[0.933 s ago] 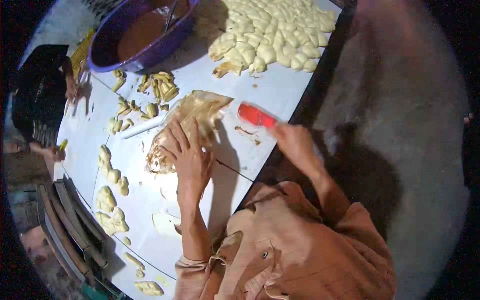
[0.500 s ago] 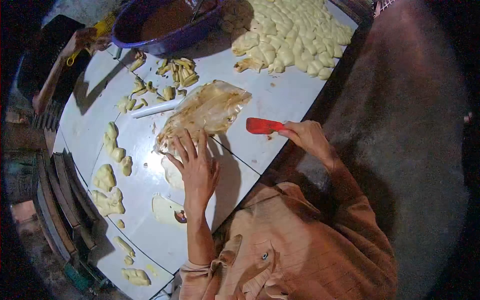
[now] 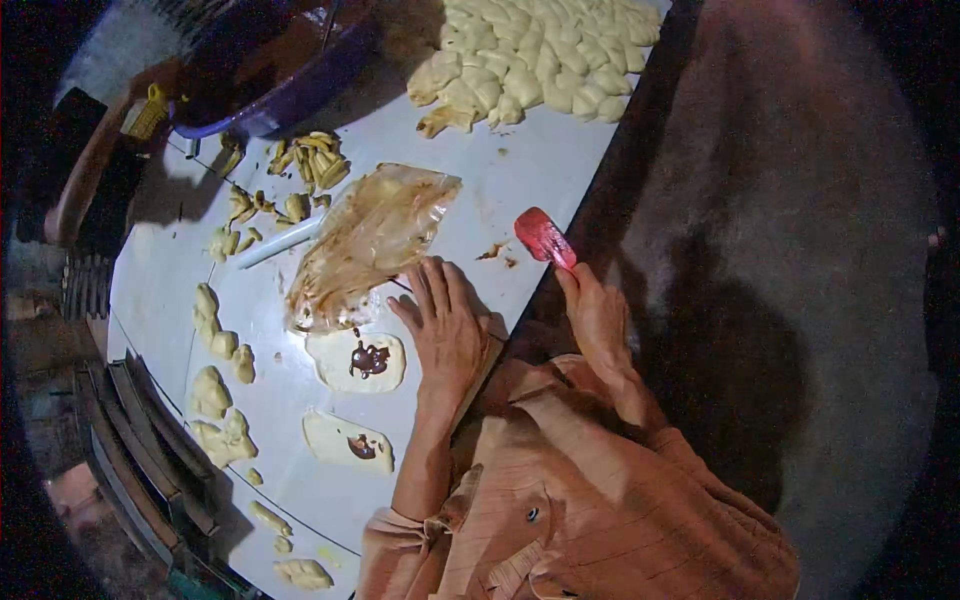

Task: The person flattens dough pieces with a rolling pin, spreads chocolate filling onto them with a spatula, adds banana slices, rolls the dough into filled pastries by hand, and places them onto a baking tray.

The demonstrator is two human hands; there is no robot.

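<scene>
My left hand (image 3: 447, 325) lies on the white table with its fingers spread, just beside a clear plastic sheet (image 3: 385, 225) smeared brown. In my right hand (image 3: 600, 320), near the table's edge, is a red spatula (image 3: 540, 235), its blade pointing up and to the left. Left of my left hand lies a flattened piece of dough (image 3: 335, 372) with dark brown filling on it. Nearer to me is a second flat dough piece (image 3: 322, 432), also with a brown patch. A white rod (image 3: 278, 243) lies partly under the plastic sheet.
A heap of dough pieces (image 3: 545, 60) covers the far right. Far left stands a purple basin (image 3: 300, 110) of brown stuff, with banana pieces (image 3: 320, 165) in front. Dough lumps (image 3: 212, 392) line the left side. Another person's arm (image 3: 85, 175) and dark trays (image 3: 140, 460) are beyond.
My left hand has shifted right, off the plastic and upper dough piece, whose brown filling now shows. The red spatula has turned more upright. The whole view has shifted slightly.
</scene>
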